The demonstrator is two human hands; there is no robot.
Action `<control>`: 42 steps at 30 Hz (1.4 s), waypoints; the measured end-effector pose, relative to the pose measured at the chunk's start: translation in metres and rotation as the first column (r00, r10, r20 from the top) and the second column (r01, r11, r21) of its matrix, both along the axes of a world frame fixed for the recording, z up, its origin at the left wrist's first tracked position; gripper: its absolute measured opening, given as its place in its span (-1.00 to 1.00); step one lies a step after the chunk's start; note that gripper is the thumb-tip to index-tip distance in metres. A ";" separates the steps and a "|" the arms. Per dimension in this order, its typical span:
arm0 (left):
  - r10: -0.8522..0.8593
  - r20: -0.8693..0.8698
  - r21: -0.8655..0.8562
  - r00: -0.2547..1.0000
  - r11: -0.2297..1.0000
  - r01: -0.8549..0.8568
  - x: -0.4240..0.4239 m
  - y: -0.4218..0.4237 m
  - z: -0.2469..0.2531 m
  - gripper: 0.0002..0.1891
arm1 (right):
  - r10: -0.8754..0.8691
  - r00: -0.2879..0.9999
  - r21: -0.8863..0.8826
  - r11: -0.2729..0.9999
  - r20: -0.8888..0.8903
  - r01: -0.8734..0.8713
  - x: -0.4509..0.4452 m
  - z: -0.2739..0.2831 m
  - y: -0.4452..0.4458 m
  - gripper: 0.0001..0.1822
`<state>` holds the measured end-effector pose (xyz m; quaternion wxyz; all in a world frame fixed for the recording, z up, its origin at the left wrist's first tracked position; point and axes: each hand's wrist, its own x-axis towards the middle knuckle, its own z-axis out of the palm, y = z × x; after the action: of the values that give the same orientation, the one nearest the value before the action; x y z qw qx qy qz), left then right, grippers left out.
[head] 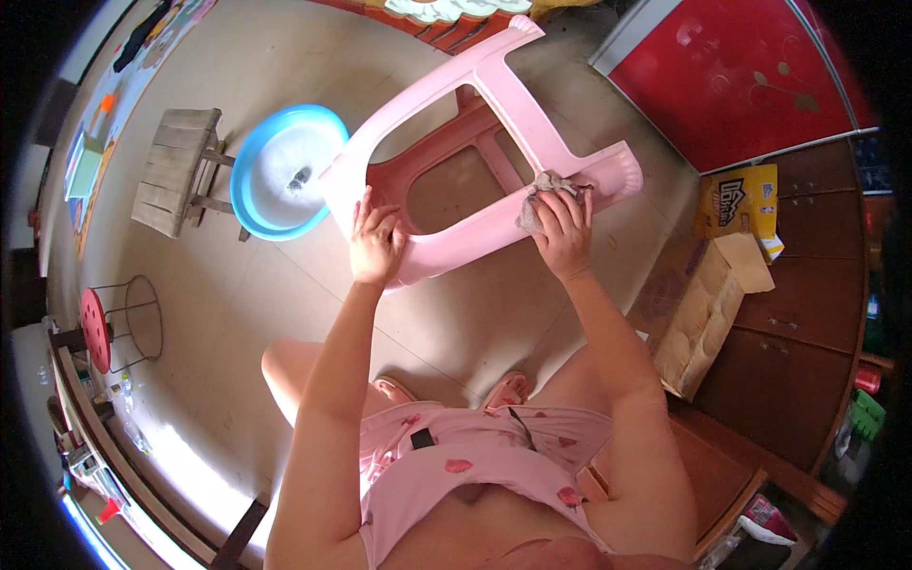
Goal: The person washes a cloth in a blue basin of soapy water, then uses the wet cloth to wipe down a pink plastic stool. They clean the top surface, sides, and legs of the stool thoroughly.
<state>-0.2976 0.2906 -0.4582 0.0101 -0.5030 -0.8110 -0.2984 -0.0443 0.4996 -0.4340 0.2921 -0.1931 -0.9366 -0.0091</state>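
A pink plastic stool [449, 253] lies tipped over in front of me, its legs pointing to the upper right. My left hand [376, 239] rests on its near left part, by the seat end, with the fingers spread on the plastic. In my right hand [563, 228] is a wet-looking grey cloth [531, 214], pressed against the near leg close to the crossbar. Part of the cloth is hidden under my fingers. Left of the stool stands a blue plastic basin [242, 206] holding sudsy water, with a dark patch in the foam.
A small wooden stool [174, 171] stands beside the basin. Further left is a red round-topped stool [96, 330] with wire legs. On the right are brown cabinets [798, 292], a yellow carton [737, 203] and an open cardboard box [702, 320]. A red panel [734, 78] rises at upper right.
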 end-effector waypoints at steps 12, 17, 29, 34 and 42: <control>0.065 -0.013 0.064 0.998 0.996 -0.064 0.079 0.058 0.015 -0.83 | -0.005 0.998 -0.130 0.992 -0.066 -0.004 -0.030 0.001 -0.037 -0.52; 0.125 0.009 0.004 0.992 0.992 -0.126 0.091 0.066 0.018 -0.72 | 0.037 0.999 -0.142 0.989 -0.031 -0.041 -0.023 -0.001 -0.035 -0.54; 0.100 0.020 -0.023 0.995 0.995 -0.099 0.091 0.062 0.024 -0.63 | 0.055 0.998 -0.069 0.996 0.020 -0.053 0.015 0.010 0.020 -0.60; 0.103 0.007 -0.017 0.995 0.995 -0.103 0.089 0.061 0.022 -0.62 | -0.150 0.985 0.040 0.988 0.080 0.147 0.046 0.016 0.064 -0.55; 0.083 0.019 -0.033 0.996 0.996 -0.082 0.086 0.062 0.018 -0.61 | -0.266 0.964 0.019 0.964 -0.016 0.267 0.046 0.010 0.076 -0.54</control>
<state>-0.2119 0.3530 -0.4407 0.0062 -0.4662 -0.8359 -0.2897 0.0020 0.5753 -0.4239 0.2964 -0.3143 -0.9001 -0.0567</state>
